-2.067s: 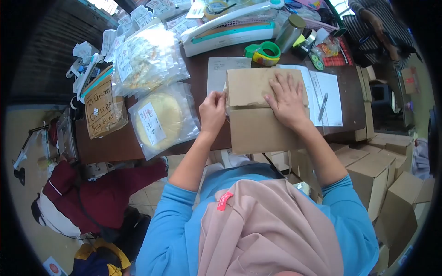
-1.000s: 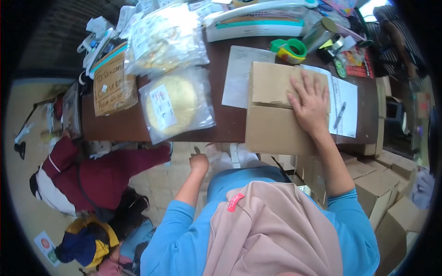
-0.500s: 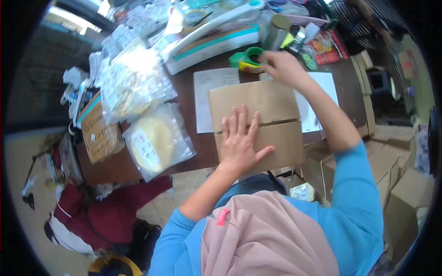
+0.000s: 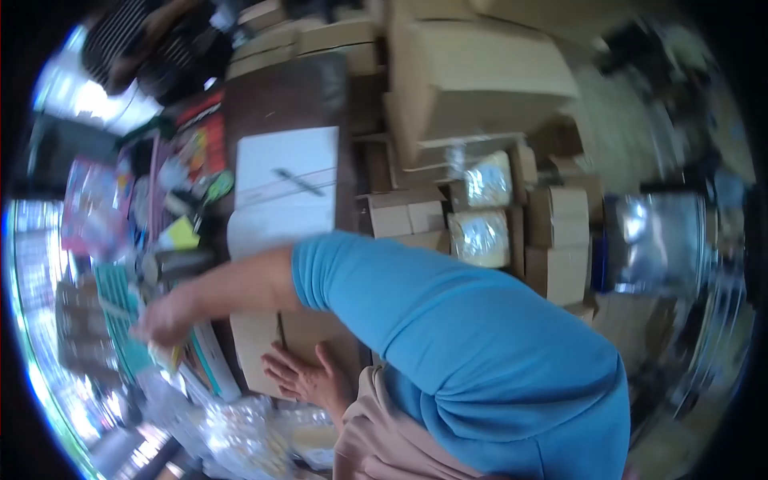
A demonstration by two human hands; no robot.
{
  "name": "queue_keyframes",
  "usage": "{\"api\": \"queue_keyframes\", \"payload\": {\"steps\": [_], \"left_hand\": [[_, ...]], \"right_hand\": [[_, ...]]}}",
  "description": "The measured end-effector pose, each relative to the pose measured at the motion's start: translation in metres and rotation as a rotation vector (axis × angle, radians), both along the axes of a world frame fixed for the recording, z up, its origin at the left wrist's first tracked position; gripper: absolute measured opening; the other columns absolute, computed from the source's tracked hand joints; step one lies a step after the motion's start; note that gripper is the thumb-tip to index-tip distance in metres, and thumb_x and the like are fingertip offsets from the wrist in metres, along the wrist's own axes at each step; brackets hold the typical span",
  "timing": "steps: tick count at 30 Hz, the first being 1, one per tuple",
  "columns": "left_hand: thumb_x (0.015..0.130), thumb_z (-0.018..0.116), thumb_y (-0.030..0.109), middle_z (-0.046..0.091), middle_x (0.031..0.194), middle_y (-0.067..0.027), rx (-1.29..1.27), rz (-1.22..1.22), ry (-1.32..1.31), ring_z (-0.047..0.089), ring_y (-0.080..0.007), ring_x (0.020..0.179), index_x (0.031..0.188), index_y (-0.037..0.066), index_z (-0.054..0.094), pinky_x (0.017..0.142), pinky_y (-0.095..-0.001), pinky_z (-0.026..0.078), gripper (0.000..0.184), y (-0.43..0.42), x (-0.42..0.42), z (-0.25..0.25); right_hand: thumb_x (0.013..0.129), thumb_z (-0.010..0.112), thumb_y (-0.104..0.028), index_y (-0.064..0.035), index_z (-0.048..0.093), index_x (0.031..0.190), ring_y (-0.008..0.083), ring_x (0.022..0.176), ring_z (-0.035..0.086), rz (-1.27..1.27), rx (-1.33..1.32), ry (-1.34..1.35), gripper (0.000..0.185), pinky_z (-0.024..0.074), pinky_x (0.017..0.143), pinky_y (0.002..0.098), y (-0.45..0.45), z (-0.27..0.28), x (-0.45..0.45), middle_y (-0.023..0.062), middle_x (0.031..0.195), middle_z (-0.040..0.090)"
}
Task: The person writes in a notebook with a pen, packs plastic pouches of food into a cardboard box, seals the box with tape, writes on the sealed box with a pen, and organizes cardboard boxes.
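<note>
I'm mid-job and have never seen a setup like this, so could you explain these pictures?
There is no robot: a person works with two bare hands. Every picture comes from one camera on their head. On the dark table lie a cardboard box, white paper with a pen on it, and clear plastic bags. The left hand lies spread on the box. The right hand reaches past it and is too blurred to tell whether it holds anything. More cartons stand beside the table.

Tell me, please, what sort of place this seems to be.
Probably a small packing workroom: cardboard boxes are piled beside the table, the left hand lies on a carton, and a pen rests on white pages.
</note>
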State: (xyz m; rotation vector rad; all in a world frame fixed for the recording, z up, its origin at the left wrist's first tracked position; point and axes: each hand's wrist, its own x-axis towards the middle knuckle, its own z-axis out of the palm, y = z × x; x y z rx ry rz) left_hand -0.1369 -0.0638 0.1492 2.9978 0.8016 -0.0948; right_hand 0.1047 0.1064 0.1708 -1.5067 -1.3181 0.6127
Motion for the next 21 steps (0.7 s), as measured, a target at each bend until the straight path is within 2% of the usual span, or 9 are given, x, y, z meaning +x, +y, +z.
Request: {"api": "queue_keyframes", "payload": {"steps": [1, 3, 4, 6, 8, 15, 19, 20, 21], "left_hand": [[0.08, 0.034, 0.067, 0.018, 0.144, -0.0154, 0.017, 0.003, 0.007, 0.014, -0.0359, 0.132, 0.14, 0.014, 0.019, 0.102, -0.0523, 0.014, 0.082, 0.002, -0.001, -0.002], [0.082, 0.026, 0.068, 0.017, 0.144, -0.0153, 0.071, 0.011, 0.02, 0.015, -0.0358, 0.132, 0.141, 0.017, 0.017, 0.101, -0.0542, 0.015, 0.078, 0.007, -0.004, -0.006], [0.082, 0.026, 0.068, 0.017, 0.144, -0.0153, 0.084, -0.057, 0.014, 0.015, -0.0358, 0.132, 0.141, 0.017, 0.017, 0.101, -0.0542, 0.015, 0.078, 0.01, -0.004, -0.006], [0.082, 0.024, 0.068, 0.016, 0.144, -0.0152, 0.11, -0.064, 0.022, 0.015, -0.036, 0.132, 0.141, 0.017, 0.016, 0.101, -0.0548, 0.015, 0.078, 0.014, -0.003, -0.005], [0.082, 0.023, 0.068, 0.016, 0.145, -0.0152, 0.13, -0.05, 0.022, 0.015, -0.0362, 0.132, 0.141, 0.017, 0.016, 0.101, -0.0554, 0.015, 0.078, 0.014, -0.005, -0.009], [0.082, 0.018, 0.069, 0.014, 0.146, -0.013, 0.126, -0.016, 0.025, 0.013, -0.0345, 0.133, 0.141, 0.016, 0.014, 0.1, -0.0569, 0.014, 0.08, 0.034, -0.003, -0.026], [0.082, 0.018, 0.07, 0.013, 0.146, -0.0111, 0.142, -0.036, 0.013, 0.013, -0.031, 0.134, 0.141, 0.014, 0.014, 0.1, -0.0559, 0.015, 0.082, 0.046, -0.004, -0.04], [0.082, 0.021, 0.069, 0.015, 0.146, -0.0117, 0.072, -0.016, -0.005, 0.014, -0.0301, 0.134, 0.141, 0.011, 0.014, 0.1, -0.0553, 0.016, 0.083, 0.016, -0.004, -0.014], [0.082, 0.022, 0.068, 0.019, 0.144, -0.0128, 0.051, -0.005, -0.026, 0.016, -0.0309, 0.133, 0.14, 0.009, 0.016, 0.101, -0.0544, 0.015, 0.083, 0.009, -0.004, -0.008]], "right_hand": [[0.076, 0.059, -0.033, -0.0024, 0.04, 0.121, 0.0335, 0.1, 0.054, -0.074, 0.11, -0.296, 0.058, 0.0433, 0.085, 0.0415, -0.063, 0.046, -0.013, 0.0239, 0.106, 0.055], [0.058, 0.072, -0.055, -0.0079, 0.035, 0.125, 0.0361, 0.102, 0.052, -0.022, 0.026, -0.027, 0.09, 0.0416, 0.086, 0.0428, -0.13, 0.095, -0.03, 0.022, 0.112, 0.051], [0.049, 0.078, -0.055, -0.011, 0.036, 0.123, 0.0367, 0.103, 0.05, -0.051, 0.224, -0.055, 0.096, 0.041, 0.086, 0.0428, -0.141, 0.09, -0.041, 0.0206, 0.111, 0.05], [0.052, 0.079, -0.034, -0.0129, 0.039, 0.118, 0.0352, 0.098, 0.052, -0.157, 0.323, -0.022, 0.081, 0.0409, 0.083, 0.043, -0.169, 0.085, -0.06, 0.0185, 0.107, 0.05], [0.054, 0.074, -0.025, -0.0128, 0.042, 0.116, 0.0343, 0.097, 0.052, -0.292, 0.424, -0.067, 0.071, 0.0414, 0.081, 0.0426, -0.208, 0.081, -0.084, 0.0174, 0.103, 0.052], [0.056, 0.07, -0.019, -0.0098, 0.042, 0.115, 0.0335, 0.097, 0.052, -0.473, 0.498, 0.31, 0.066, 0.0416, 0.081, 0.039, -0.262, 0.062, -0.129, 0.0158, 0.101, 0.054], [0.056, 0.066, -0.013, -0.0073, 0.043, 0.115, 0.0276, 0.1, 0.052, -0.591, 0.794, 0.138, 0.063, 0.041, 0.084, 0.0366, -0.254, 0.046, -0.133, 0.0125, 0.107, 0.054], [0.056, 0.066, -0.013, -0.0073, 0.043, 0.115, 0.0276, 0.1, 0.052, -0.552, 0.77, 0.07, 0.063, 0.041, 0.084, 0.0366, -0.259, 0.048, -0.135, 0.0125, 0.107, 0.054], [0.057, 0.065, -0.011, -0.0072, 0.043, 0.116, 0.0251, 0.1, 0.052, -0.539, 0.75, 0.188, 0.063, 0.0405, 0.085, 0.0355, -0.264, 0.052, -0.14, 0.0119, 0.108, 0.054]]}}
